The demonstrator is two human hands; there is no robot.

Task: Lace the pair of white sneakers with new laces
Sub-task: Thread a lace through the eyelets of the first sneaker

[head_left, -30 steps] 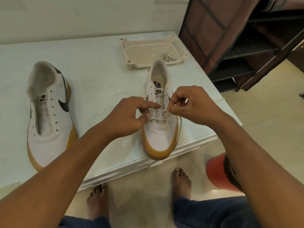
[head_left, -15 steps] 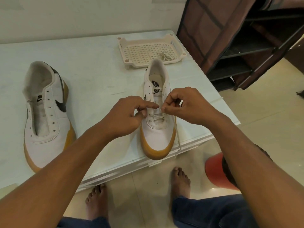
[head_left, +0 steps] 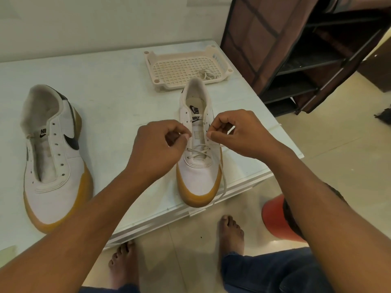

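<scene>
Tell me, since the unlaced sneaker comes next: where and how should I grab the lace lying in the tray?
Pinch the bunched middle of the spare lace, coming straight down from above. It lies in a loose, flat coil on the tray floor, and the tray's raised rim hinders a sideways reach.

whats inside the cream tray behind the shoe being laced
A coiled white lace lies in the tray, near its front right. The sneaker's heel hides part of the front rim.
</scene>
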